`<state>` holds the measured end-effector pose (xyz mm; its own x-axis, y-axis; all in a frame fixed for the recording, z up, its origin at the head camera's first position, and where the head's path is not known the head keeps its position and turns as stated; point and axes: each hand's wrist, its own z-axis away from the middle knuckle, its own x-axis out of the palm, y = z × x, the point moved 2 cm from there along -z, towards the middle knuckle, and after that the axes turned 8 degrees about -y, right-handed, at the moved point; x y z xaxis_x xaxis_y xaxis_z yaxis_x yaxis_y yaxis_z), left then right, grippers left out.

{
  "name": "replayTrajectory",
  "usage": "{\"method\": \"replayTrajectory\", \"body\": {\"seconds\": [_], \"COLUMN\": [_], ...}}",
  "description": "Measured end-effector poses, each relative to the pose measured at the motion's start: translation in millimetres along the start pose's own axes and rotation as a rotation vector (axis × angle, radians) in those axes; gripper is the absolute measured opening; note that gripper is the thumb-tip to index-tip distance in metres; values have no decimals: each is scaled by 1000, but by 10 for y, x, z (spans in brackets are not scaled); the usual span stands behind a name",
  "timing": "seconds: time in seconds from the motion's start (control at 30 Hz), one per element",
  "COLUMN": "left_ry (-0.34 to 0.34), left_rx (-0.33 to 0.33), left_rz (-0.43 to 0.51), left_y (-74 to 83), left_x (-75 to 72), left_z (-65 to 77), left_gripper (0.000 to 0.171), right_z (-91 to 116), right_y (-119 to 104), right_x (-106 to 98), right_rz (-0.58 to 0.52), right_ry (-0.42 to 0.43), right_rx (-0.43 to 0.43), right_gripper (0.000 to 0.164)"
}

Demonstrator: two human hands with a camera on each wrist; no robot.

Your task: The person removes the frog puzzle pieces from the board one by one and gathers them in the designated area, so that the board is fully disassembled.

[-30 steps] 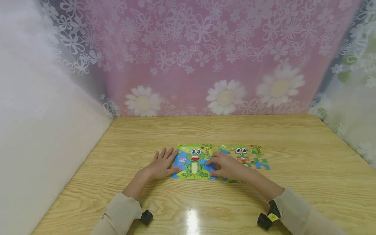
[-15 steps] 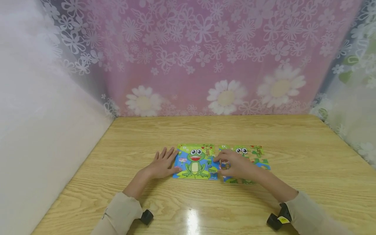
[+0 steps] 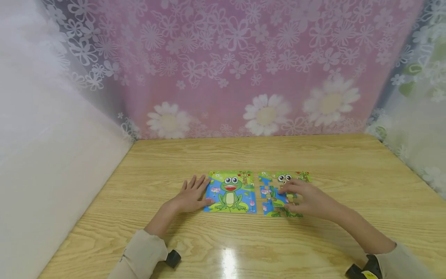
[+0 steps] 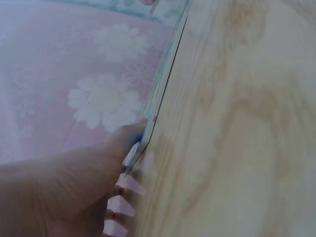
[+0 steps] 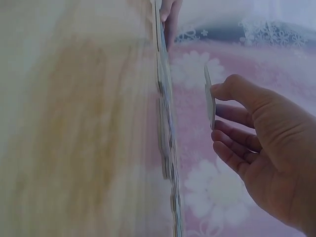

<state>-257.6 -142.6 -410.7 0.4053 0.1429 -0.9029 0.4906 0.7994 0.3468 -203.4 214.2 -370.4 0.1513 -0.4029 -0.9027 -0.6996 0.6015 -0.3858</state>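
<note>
A square board (image 3: 230,197) printed with a smiling green frog lies on the table. My left hand (image 3: 189,197) rests flat at its left edge, fingers spread; in the left wrist view the thumb (image 4: 129,136) touches the board's rim. To the right of the board, loose frog jigsaw pieces (image 3: 266,207) lie in a spaced-out array. Over this array, my right hand (image 3: 311,199) pinches one jigsaw piece (image 5: 209,101) between thumb and fingers. The right wrist view shows that piece held edge-on, clear of the others. Some pieces are hidden beneath the right hand.
The wooden table (image 3: 156,159) runs back to a pink flowered curtain (image 3: 216,77). A white wall (image 3: 62,135) stands at the left, and a flowered sheet (image 3: 414,116) hangs at the right.
My right hand has moved right with the jigsaw piece, from the frog board's right edge to over the loose pieces. The board's right side is now uncovered. My left hand has stayed put.
</note>
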Motion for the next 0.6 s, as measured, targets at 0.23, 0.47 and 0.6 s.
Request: {"method": "replayTrajectory", "body": {"seconds": [0.23,0.47,0.6], "left_ry": [4,-2,-1], "left_rx": [-4,-10,-14], "left_rz": [5,19,-1], "left_y": [-1,35,12], "left_x": [1,-18,-7], "left_z": [7,26,8], "left_gripper": [78,78,79], "right_z": [229,424,543], "right_y": [65,130,176], "right_x": [-87,-144,-161], "right_rz": [1,47,58], "right_ry": [66,109,115], "right_rx": [19,-11,22], "right_gripper": [32,36,37]}}
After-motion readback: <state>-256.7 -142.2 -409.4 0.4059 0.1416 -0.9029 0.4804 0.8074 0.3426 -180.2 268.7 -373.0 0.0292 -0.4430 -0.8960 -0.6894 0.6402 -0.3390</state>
